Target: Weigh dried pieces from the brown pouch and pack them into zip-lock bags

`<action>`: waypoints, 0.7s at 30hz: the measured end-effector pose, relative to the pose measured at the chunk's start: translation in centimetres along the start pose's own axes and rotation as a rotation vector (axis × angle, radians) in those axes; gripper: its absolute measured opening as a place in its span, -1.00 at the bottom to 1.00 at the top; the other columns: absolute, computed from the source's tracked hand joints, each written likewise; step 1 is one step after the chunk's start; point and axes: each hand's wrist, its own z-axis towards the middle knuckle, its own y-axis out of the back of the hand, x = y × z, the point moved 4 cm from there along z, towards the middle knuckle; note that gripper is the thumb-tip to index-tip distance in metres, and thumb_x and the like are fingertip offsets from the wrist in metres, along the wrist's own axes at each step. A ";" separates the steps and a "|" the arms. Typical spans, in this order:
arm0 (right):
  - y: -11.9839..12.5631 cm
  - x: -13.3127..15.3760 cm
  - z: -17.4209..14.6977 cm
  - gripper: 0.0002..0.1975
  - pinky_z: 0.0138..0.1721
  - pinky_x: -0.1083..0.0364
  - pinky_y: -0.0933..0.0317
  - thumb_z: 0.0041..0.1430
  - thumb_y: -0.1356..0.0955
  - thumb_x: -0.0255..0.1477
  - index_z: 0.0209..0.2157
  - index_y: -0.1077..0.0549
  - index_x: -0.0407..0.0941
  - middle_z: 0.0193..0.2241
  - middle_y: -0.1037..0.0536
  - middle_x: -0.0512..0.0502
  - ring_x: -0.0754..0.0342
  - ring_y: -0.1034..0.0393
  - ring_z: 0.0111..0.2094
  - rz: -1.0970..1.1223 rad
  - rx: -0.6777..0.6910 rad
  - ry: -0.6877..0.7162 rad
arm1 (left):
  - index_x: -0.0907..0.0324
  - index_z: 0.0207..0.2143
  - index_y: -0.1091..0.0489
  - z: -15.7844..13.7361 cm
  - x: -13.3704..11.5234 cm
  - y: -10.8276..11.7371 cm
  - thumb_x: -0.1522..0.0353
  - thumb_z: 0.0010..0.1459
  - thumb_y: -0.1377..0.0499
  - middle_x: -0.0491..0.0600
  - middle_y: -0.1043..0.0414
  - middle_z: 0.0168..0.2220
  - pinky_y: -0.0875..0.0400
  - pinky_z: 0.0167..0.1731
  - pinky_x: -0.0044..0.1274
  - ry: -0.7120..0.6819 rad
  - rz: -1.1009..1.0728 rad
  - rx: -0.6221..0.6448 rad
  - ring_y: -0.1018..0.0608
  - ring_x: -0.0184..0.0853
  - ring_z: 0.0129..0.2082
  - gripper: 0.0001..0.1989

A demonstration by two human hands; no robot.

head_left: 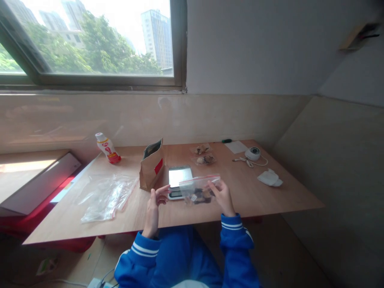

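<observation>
My right hand [221,193] pinches the upper right side of a clear zip-lock bag [187,188] with a red seal line. Dark and tan dried pieces [202,196] lie in its lower part; what they are I cannot make out. The bag hangs over the front right of a kitchen scale [180,175] with a shiny plate. Left of the bag, my left hand [156,204] is apart from it, fingers spread and holding nothing. Close behind that hand stands an open brown paper pouch [150,170] with a red label.
Flat clear zip-lock bags [105,196] lie at the left, below a white-and-red bottle [108,149]. Two filled clear bags [205,159] rest behind the scale. Towards the right are a white paper [236,147], a dome camera [253,153] with its cable and a crumpled tissue [270,178].
</observation>
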 end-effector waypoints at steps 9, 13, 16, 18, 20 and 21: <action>6.9 -3.3 7.6 -0.28 -0.07 -0.17 -0.28 0.00 -0.33 -0.03 0.04 -0.27 -0.26 -0.12 -0.53 -0.43 -0.27 -0.43 -0.07 -0.521 -0.369 0.039 | 0.19 -0.24 -0.47 0.7 2.2 4.9 -0.05 0.15 0.07 0.06 -0.50 -0.18 -0.39 -0.27 -0.39 0.008 0.268 -0.165 -0.49 -0.23 -0.29 -0.44; 4.8 -4.4 5.7 -0.26 0.09 -0.27 -0.10 0.14 -0.23 -0.10 0.18 -0.13 -0.35 0.14 -0.27 -0.57 -0.35 -0.15 0.18 -0.860 -0.514 0.257 | 0.16 -0.09 -0.38 1.0 2.8 5.9 -0.02 0.09 -0.06 0.07 -0.42 -0.05 -0.40 -0.13 -0.31 -0.063 0.380 -0.268 -0.47 -0.14 -0.10 -0.48; 2.7 -7.0 3.4 -0.32 0.12 -0.29 -0.05 0.18 -0.20 -0.14 0.21 -0.13 -0.29 0.20 -0.18 -0.53 -0.36 -0.08 0.21 -1.007 -0.380 0.236 | 0.18 0.10 -0.23 1.7 3.4 6.6 0.00 0.05 -0.13 0.14 -0.29 0.09 -0.33 0.00 -0.18 -0.153 0.503 -0.367 -0.40 -0.05 0.03 -0.35; 1.8 -8.6 2.5 -0.35 0.15 -0.24 -0.04 0.21 -0.19 -0.18 0.23 -0.11 -0.28 0.25 -0.09 -0.51 -0.34 -0.02 0.25 -1.073 -0.261 0.161 | 0.21 0.21 -0.07 2.9 4.1 7.0 0.02 0.02 -0.17 0.19 -0.16 0.18 -0.19 0.13 -0.11 -0.226 0.599 -0.402 -0.28 0.01 0.15 -0.21; 1.3 -9.5 2.5 -0.37 0.19 -0.19 -0.01 0.24 -0.17 -0.23 0.26 -0.08 -0.26 0.29 0.00 -0.48 -0.30 0.04 0.29 -1.135 -0.165 0.089 | 0.24 0.28 0.09 4.6 5.1 7.4 0.05 -0.02 -0.22 0.24 -0.03 0.25 -0.07 0.21 -0.11 -0.253 0.642 -0.390 -0.14 0.04 0.26 -0.08; 1.1 -9.6 2.8 -0.37 0.20 -0.18 0.01 0.25 -0.16 -0.25 0.27 -0.05 -0.25 0.31 0.02 -0.46 -0.27 0.06 0.30 -1.164 -0.128 0.054 | 0.25 0.29 0.13 5.6 5.6 7.6 0.07 -0.03 -0.24 0.26 0.01 0.26 -0.07 0.22 -0.12 -0.253 0.634 -0.370 -0.11 0.04 0.28 -0.04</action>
